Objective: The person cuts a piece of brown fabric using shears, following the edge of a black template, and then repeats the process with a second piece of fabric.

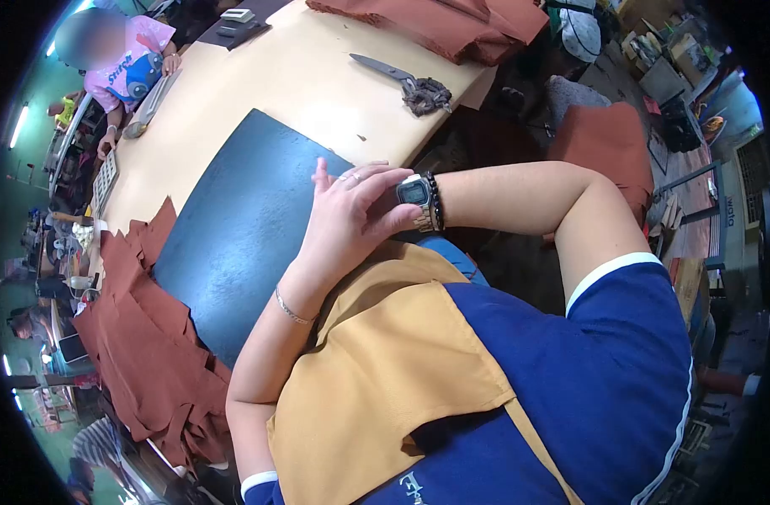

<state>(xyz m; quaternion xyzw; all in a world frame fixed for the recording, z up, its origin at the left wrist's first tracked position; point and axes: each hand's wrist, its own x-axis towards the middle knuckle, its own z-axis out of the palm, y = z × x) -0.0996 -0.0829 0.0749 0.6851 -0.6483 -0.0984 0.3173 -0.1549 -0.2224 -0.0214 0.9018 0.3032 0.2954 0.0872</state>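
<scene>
Worktable (309,93), dark sheet (238,231) and wristwatch (414,194), from largest to smallest

The pale worktable reaches away in front of the wearer. On it lies the dark, glossy sheet, flat, its near side beside the forearm with the chain bracelet (292,305). Brown pieces (149,345) are heaped loosely against the sheet's left side. Shears (408,82) rest beyond, towards the far right edge. The left hand (336,215) has its fingers spread across the right hand (386,200), with thumb and forefinger at the wristwatch; whether they pinch it cannot be told. The right hand is mostly covered, so its grasp cannot be told either. The wristwatch sits on the right wrist, display uppermost, beside a dark bead bracelet (435,202). Handling, in this observer's judgement: such contact is best made with the right wrist steady, the watch case supported between thumb and forefinger, pressure light and the beads kept clear of the metal band.
</scene>
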